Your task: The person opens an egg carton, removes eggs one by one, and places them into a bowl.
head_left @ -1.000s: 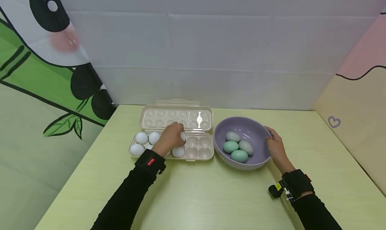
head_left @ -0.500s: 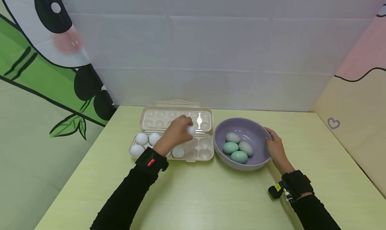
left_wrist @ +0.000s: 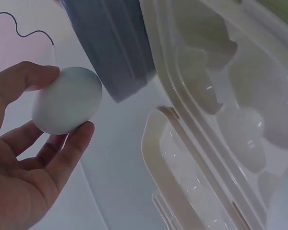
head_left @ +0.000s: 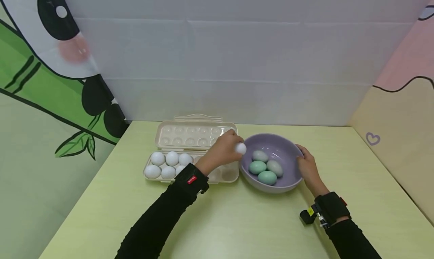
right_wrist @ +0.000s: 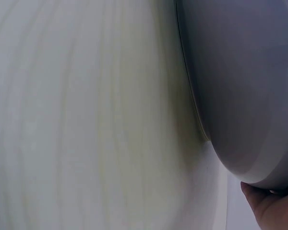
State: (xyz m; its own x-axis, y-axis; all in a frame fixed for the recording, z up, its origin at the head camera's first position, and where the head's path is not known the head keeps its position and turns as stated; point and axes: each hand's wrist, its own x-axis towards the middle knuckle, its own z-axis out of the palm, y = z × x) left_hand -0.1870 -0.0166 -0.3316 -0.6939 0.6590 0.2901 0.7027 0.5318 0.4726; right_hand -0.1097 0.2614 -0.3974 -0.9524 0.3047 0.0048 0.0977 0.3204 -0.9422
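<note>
My left hand point(head_left: 223, 149) pinches a white egg point(head_left: 240, 148) between thumb and fingers, right at the left rim of the purple bowl point(head_left: 289, 153). The left wrist view shows the egg point(left_wrist: 68, 99) between the thumb and fingertips. My right hand point(head_left: 309, 168) grips the bowl's right rim, thumb over the edge. Inside the bowl lie several eggs, green ones point(head_left: 267, 178) and greyish ones point(head_left: 274, 168). To the left is an open egg carton point(head_left: 230, 172) with several white eggs point(head_left: 171, 158) in its left pockets; my left forearm hides part of it.
The carton's clear lid point(head_left: 183, 135) lies folded back behind its base. Both stand on a pale wooden table point(head_left: 251, 225). A light cloth wall point(head_left: 237, 55) rises behind the table, with printed cartoon side walls.
My left hand has lifted the white egg out of the carton and carried it right to the bowl's rim. The right hand has kept its grip on the bowl.
</note>
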